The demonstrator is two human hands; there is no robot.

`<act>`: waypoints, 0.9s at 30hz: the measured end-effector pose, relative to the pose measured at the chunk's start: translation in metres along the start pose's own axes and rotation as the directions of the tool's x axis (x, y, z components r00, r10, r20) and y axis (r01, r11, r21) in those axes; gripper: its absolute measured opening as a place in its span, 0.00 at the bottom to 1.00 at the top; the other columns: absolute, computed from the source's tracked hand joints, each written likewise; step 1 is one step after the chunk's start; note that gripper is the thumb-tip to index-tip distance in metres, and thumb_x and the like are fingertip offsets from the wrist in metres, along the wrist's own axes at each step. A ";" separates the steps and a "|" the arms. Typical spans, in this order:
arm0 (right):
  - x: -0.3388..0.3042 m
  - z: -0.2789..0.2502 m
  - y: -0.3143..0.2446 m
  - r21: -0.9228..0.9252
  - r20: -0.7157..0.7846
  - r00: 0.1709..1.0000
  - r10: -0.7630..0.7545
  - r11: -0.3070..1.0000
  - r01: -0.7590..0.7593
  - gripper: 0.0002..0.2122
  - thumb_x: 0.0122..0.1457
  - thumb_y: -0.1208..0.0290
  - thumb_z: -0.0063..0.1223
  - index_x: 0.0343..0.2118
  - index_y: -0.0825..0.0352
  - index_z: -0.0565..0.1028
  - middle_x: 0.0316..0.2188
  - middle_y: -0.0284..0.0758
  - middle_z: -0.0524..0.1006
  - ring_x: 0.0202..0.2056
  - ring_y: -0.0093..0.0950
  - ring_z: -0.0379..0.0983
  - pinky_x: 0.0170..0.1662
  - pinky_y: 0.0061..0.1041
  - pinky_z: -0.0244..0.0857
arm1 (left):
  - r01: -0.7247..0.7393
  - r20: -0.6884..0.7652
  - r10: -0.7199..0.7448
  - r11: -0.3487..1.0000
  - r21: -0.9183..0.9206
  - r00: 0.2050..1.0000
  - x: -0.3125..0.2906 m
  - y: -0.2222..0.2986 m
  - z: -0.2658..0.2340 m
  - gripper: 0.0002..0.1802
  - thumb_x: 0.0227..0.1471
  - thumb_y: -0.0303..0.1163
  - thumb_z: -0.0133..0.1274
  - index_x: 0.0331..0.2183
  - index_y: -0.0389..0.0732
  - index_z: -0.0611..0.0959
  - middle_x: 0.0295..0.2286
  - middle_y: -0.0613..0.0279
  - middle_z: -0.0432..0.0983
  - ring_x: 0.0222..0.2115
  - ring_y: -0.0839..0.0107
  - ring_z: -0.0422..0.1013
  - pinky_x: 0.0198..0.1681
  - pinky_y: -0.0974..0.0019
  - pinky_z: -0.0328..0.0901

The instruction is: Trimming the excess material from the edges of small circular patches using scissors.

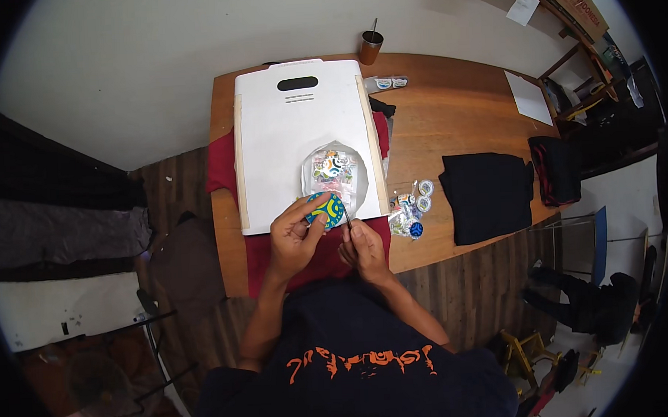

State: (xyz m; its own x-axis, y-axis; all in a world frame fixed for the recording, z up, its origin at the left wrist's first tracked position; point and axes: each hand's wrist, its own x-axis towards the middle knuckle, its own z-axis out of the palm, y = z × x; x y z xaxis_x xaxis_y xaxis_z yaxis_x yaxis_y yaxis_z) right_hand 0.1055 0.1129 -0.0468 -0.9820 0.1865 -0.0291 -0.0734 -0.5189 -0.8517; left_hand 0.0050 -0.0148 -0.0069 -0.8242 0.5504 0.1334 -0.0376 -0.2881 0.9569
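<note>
My left hand point(296, 236) grips a round blue-green disc point(327, 211) with yellow curved marks, which looks like a patch or sticker. At its right edge, my right hand point(364, 248) pinches a thin dark pointed tool point(347, 215); its exact kind is too small to make out. Both hands are over the near edge of a white board point(268, 152) that has a dark handle slot and pale strips along its sides. Just beyond the disc, a rounded pale hollow point(360, 174) in the board holds colourful printed pieces point(332, 164) in clear plastic. Dark red cloth point(276, 259) lies under the board.
Right of the board, more round stickers in clear packets point(407, 214) lie on the wooden table point(449, 114). Folded black cloth point(486, 198) sits farther right. A brown cup point(371, 49) stands at the back. Another person point(595, 301) is at the far right.
</note>
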 end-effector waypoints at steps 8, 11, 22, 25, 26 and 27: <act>0.001 0.001 -0.001 0.009 -0.001 1.000 0.003 1.000 -0.003 0.16 0.71 0.59 0.33 0.30 0.66 0.64 0.12 0.23 0.53 0.12 0.14 0.46 0.17 0.18 0.44 | -0.007 0.007 0.007 1.000 -0.008 1.000 0.001 -0.002 0.000 0.18 0.57 0.14 0.48 0.50 0.28 0.76 0.43 0.56 0.71 0.38 0.78 0.71 0.35 0.79 0.67; 0.001 0.000 -0.001 0.014 0.003 1.000 0.009 1.000 -0.009 0.16 0.71 0.59 0.33 0.30 0.66 0.63 0.12 0.23 0.53 0.12 0.14 0.46 0.17 0.17 0.44 | 0.009 0.007 -0.009 1.000 0.008 1.000 0.001 -0.002 -0.001 0.19 0.57 0.14 0.48 0.50 0.28 0.77 0.42 0.57 0.71 0.37 0.79 0.70 0.34 0.80 0.67; 0.001 0.001 -0.003 0.015 0.001 1.000 0.004 1.000 -0.004 0.16 0.71 0.59 0.33 0.30 0.66 0.64 0.12 0.23 0.53 0.12 0.14 0.46 0.17 0.17 0.44 | 0.024 0.007 -0.024 1.000 0.018 1.000 0.000 0.002 0.001 0.18 0.56 0.15 0.48 0.50 0.28 0.77 0.41 0.57 0.71 0.36 0.80 0.70 0.33 0.80 0.66; 0.001 0.000 -0.001 0.007 0.006 1.000 0.000 1.000 0.000 0.16 0.71 0.59 0.33 0.30 0.66 0.64 0.12 0.23 0.53 0.12 0.14 0.46 0.17 0.17 0.44 | 0.026 0.006 -0.026 1.000 0.007 1.000 0.000 0.001 0.001 0.18 0.57 0.15 0.48 0.50 0.28 0.76 0.41 0.58 0.71 0.36 0.80 0.70 0.33 0.80 0.66; 0.001 -0.001 -0.001 0.007 0.006 1.000 0.000 1.000 0.000 0.16 0.71 0.59 0.33 0.30 0.66 0.64 0.12 0.23 0.53 0.12 0.14 0.46 0.17 0.17 0.44 | 0.031 0.004 -0.031 0.999 0.009 1.000 0.000 0.001 0.001 0.18 0.57 0.14 0.48 0.50 0.28 0.76 0.41 0.57 0.71 0.36 0.80 0.70 0.33 0.80 0.66; 0.001 -0.001 -0.001 0.001 0.011 1.000 -0.008 1.000 0.008 0.16 0.71 0.59 0.33 0.30 0.66 0.64 0.12 0.23 0.53 0.12 0.14 0.46 0.17 0.17 0.44 | 0.036 0.002 -0.036 0.999 0.010 0.999 0.000 0.001 0.001 0.18 0.57 0.14 0.48 0.50 0.28 0.76 0.41 0.57 0.71 0.36 0.80 0.70 0.33 0.80 0.66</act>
State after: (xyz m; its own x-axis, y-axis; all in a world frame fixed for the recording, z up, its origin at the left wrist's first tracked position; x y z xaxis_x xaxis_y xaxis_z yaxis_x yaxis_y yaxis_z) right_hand 0.1045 0.1143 -0.0470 -0.9832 0.1818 -0.0168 -0.0812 -0.5181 -0.8515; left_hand 0.0052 -0.0146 -0.0057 -0.8212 0.5620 0.0992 -0.0618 -0.2602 0.9636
